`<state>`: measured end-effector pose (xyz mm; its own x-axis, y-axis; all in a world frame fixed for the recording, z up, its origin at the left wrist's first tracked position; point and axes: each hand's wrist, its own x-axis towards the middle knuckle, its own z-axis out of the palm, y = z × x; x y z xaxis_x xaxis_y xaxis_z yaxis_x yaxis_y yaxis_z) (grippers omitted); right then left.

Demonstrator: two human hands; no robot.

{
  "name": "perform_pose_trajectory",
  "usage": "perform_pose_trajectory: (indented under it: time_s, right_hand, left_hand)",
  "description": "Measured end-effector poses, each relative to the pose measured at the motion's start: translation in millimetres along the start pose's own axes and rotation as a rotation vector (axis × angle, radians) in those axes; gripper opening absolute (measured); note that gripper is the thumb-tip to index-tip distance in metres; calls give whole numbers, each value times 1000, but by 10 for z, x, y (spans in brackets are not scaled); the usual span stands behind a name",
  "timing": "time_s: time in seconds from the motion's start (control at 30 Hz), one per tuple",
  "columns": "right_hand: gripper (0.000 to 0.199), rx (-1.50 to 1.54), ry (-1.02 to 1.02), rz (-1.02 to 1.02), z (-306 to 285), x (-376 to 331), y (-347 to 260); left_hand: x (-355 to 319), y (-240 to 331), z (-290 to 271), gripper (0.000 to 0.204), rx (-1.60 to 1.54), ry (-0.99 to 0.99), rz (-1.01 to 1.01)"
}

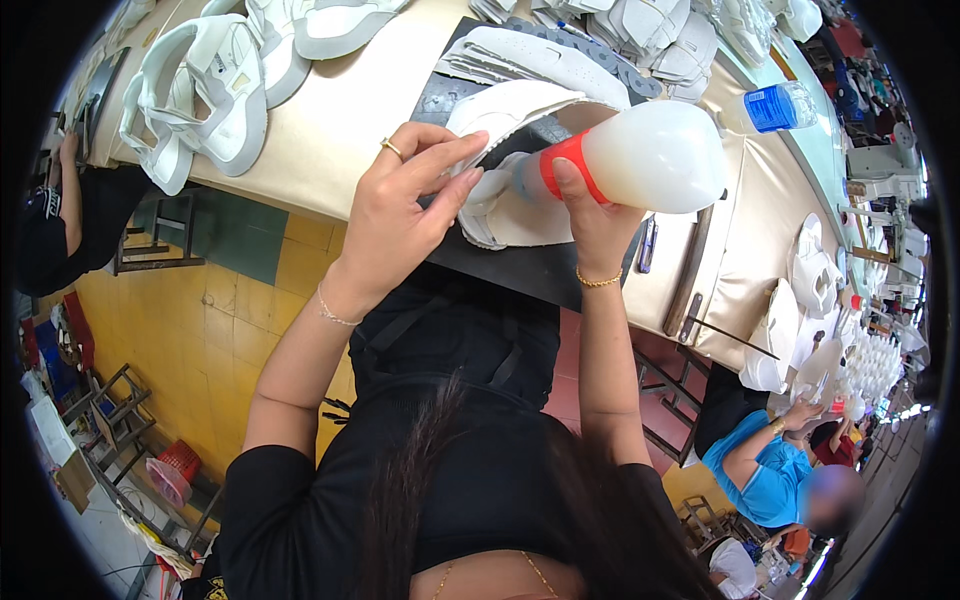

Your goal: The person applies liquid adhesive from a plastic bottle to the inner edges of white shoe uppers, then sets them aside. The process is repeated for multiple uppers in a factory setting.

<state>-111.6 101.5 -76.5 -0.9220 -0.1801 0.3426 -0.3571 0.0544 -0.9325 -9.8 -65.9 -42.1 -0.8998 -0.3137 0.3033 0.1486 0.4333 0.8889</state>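
In my right hand [600, 220] is a smooth whitish plastic shoe last [665, 155] with a red band around it, its rounded end toward the right. My thumb lies over the band and the other fingers wrap underneath, partly hidden. A white shoe upper [515, 105] curves around the last's far left end, over a dark mat [525, 268] at the table's near edge. My left hand [400, 200] is closed at the upper's left edge, with thumb and index finger pinching it.
White shoe uppers [225, 90] lie at the far left. Stacked white pieces [640, 40] are beyond the mat. To the right are a blue-labelled bottle [775, 108], a purple-handled tool [648, 245] and a long dark blade-like tool [690, 270]. A person in blue [770, 470] works farther right.
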Motion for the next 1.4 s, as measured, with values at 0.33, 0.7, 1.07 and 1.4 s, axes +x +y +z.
perform_pose_trajectory:
  time_s: [0.33, 0.7, 1.07, 1.4]
  right_hand:
    - [49, 145, -8, 133, 121, -226, 22]
    - [44, 244, 19, 89, 371, -350, -45]
    - [45, -210, -28, -126, -231, -174, -169]
    - [55, 710, 192, 555, -1086, -124, 48]
  left_hand:
    - [-34, -2, -26, 29, -5, -1, -45]
    - [-89, 33, -69, 29, -13, 17, -100]
    - [23, 124, -95, 47, 232, -65, -67]
    - [60, 156, -15, 43, 376, -14, 5]
